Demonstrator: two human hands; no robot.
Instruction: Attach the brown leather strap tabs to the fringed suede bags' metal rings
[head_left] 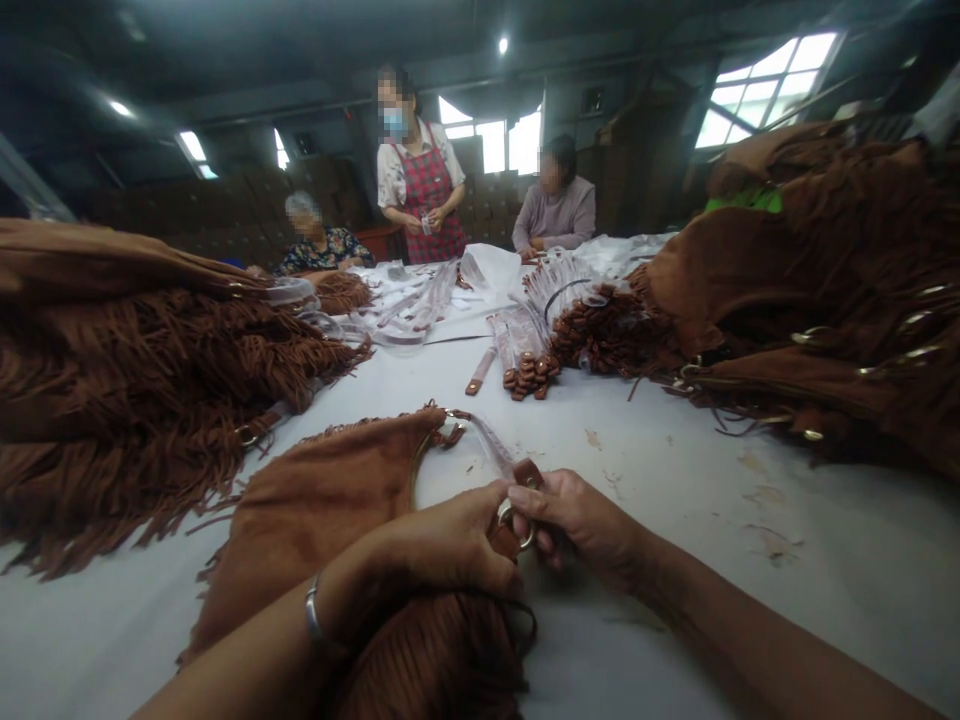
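We look through a single camera worn on the person's head, facing forward and down over a broad, white-surfaced table (675,580). Nearest us, low in the middle, are the person's bare left hand (457,535) and bare right hand (589,510); their bare forearms (240,655) run in from the bottom edge. Our wide view takes in the piled brown fringed bags (847,260) at both sides and reaches across to a standing co-worker in a red plaid apron (431,195), with bright paned windows (491,145) farther off.
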